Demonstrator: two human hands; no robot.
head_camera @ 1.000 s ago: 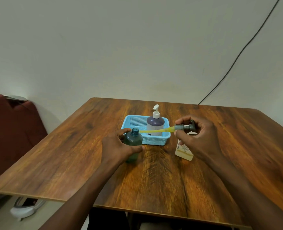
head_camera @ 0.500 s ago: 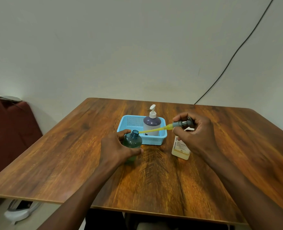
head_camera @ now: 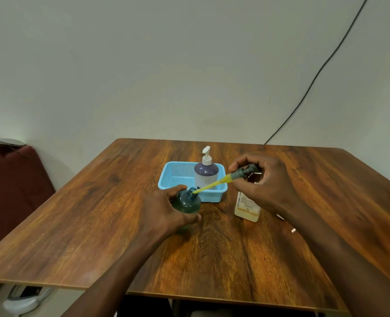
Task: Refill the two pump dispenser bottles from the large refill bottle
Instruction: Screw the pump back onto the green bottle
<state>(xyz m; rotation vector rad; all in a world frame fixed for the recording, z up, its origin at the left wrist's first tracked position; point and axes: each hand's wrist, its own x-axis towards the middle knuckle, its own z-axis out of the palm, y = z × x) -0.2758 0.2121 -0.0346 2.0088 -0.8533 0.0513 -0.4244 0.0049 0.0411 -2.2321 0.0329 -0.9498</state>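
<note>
My left hand (head_camera: 164, 212) grips a small teal bottle (head_camera: 187, 202) that stands open-necked on the wooden table (head_camera: 97, 225). My right hand (head_camera: 266, 185) pinches its grey pump head (head_camera: 244, 171); the yellow dip tube (head_camera: 211, 185) slants down-left, with its tip at the bottle's mouth. A purple pump dispenser bottle (head_camera: 205, 175) with a white pump stands in a light blue basket (head_camera: 178, 177). The refill bottle (head_camera: 246, 208), with a pale label and yellowish liquid, stands behind my right hand, its top hidden.
The table's far edge meets a pale wall, with a black cable (head_camera: 315, 76) running down it. A dark red seat (head_camera: 11, 179) sits to the left. A white device (head_camera: 22, 298) lies on the floor below the table's near-left corner.
The dip tube's tip has dropped from above the teal bottle to its mouth. My right hand tilted the pump head slightly. The camera shifted a little.
</note>
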